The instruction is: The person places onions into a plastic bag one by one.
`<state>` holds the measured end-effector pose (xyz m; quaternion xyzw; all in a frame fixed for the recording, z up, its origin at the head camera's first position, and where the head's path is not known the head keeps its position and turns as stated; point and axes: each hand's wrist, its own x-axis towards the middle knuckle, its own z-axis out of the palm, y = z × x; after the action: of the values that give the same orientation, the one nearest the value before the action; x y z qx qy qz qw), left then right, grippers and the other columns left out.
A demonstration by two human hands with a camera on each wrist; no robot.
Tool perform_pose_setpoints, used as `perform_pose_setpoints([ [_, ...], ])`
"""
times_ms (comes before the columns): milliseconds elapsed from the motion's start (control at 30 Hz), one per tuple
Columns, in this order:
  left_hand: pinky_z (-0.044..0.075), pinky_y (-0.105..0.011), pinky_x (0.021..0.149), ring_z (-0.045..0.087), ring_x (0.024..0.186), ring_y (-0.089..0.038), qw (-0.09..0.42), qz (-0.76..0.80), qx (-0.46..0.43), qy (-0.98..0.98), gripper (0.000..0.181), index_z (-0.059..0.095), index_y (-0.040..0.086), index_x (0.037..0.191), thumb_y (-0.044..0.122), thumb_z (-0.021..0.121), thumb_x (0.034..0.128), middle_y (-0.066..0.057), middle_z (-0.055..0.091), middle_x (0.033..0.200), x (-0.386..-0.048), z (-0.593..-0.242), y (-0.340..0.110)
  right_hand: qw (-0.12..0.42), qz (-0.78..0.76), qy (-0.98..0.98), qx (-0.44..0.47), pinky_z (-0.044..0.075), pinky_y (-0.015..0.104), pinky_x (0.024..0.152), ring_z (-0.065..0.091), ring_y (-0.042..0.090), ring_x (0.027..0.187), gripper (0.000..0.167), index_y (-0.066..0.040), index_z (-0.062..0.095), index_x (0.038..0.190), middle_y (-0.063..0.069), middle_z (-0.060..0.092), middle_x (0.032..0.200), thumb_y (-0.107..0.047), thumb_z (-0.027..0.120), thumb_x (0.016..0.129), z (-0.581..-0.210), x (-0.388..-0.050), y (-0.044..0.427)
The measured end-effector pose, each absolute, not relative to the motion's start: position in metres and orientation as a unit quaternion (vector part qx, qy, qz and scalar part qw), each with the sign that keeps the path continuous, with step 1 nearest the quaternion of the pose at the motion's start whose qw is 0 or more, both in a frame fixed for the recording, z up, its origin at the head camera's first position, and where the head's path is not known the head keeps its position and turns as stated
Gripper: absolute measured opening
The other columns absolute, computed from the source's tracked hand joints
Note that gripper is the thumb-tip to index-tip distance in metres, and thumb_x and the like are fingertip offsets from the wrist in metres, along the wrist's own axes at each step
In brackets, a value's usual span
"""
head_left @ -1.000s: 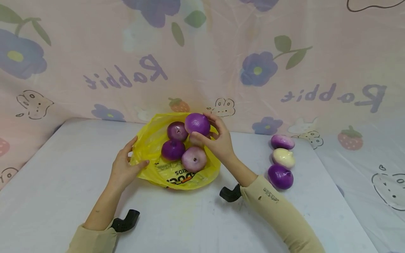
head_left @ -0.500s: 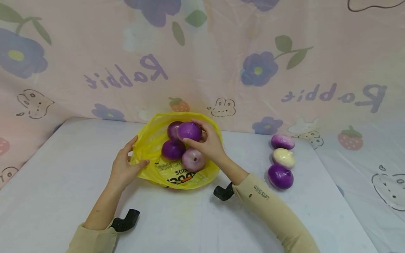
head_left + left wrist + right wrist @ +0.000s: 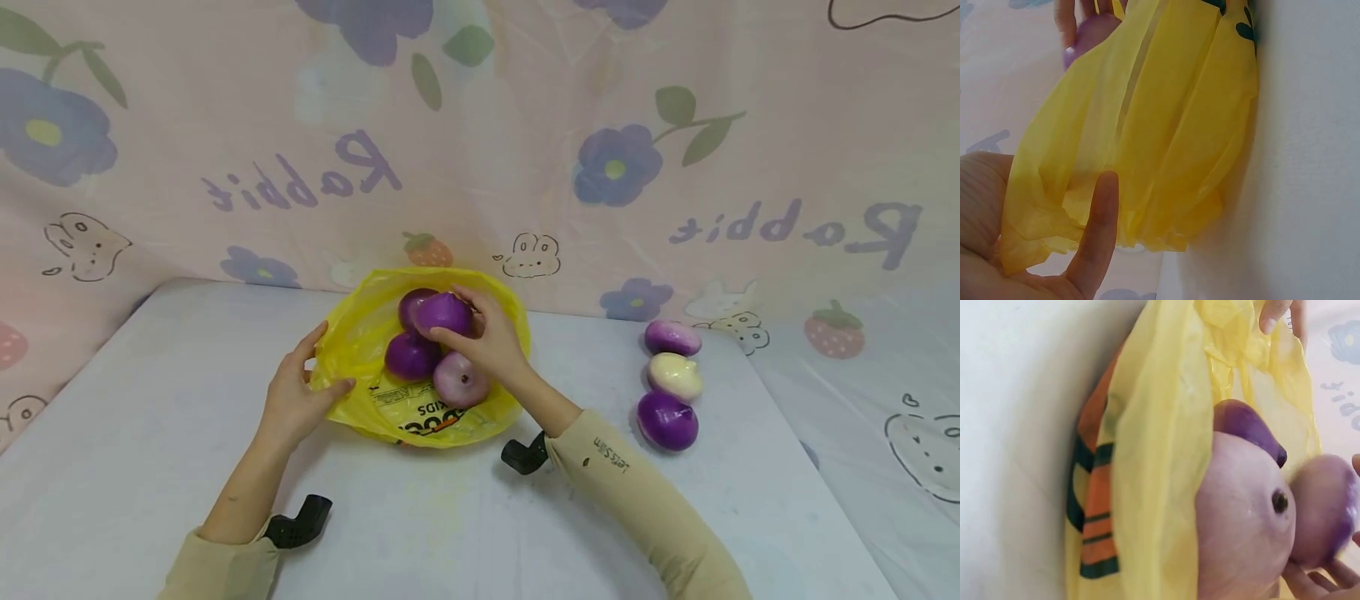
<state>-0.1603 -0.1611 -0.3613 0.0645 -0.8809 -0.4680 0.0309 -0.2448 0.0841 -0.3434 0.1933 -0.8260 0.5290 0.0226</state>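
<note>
My right hand (image 3: 493, 335) holds a purple onion (image 3: 442, 314) between thumb and fingers, inside the mouth of a yellow plastic bag (image 3: 351, 354). Below it in the bag lie a dark purple onion (image 3: 412, 357) and a paler onion (image 3: 459, 381). Another onion (image 3: 412, 305) shows partly behind the held one. At the bag's left edge my left hand (image 3: 294, 398) holds the rim, thumb on one side and fingers on the other. The left wrist view shows a digit (image 3: 1100, 228) against the yellow plastic. In the right wrist view fingertips (image 3: 1313, 581) touch the held onion.
To the right, a purple-and-white onion (image 3: 672, 337), a pale onion (image 3: 674, 375) and a purple onion (image 3: 667, 421) stand in a row on the white tabletop (image 3: 420, 533). A printed cloth (image 3: 480, 167) hangs behind the table.
My right hand has moved left and down with the purple onion, from the bag's upper right edge to over the other onions. The left hand stays at the rim.
</note>
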Motion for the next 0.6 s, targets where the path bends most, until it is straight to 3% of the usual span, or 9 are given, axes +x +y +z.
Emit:
perform_pose_setpoints([
  [300, 0.047, -0.026, 0.073, 0.050, 0.107, -0.038, 0.027, -0.471, 0.059, -0.880, 0.085, 0.018, 0.019, 0.155, 0.017, 0.068, 0.0857, -0.025, 0.035, 0.142, -0.161, -0.359, -0.160, 0.001, 0.579, -0.792, 0.195, 0.046, 0.047, 0.098, 0.056, 0.035, 0.120, 0.062, -0.001, 0.046, 0.138, 0.018, 0.049, 0.140, -0.010, 0.073, 0.083, -0.345, -0.242, 0.097],
  [600, 0.045, -0.027, 0.071, 0.049, 0.108, -0.039, 0.023, -0.470, 0.061, -0.880, 0.085, 0.017, 0.018, 0.155, 0.017, 0.068, 0.0859, -0.026, 0.034, 0.142, -0.161, -0.359, -0.162, 0.047, 0.584, -0.786, 0.198, 0.049, 0.043, 0.094, 0.054, 0.035, 0.119, 0.052, -0.002, 0.056, 0.130, 0.016, 0.054, 0.132, -0.011, 0.075, 0.082, -0.340, -0.238, 0.113],
])
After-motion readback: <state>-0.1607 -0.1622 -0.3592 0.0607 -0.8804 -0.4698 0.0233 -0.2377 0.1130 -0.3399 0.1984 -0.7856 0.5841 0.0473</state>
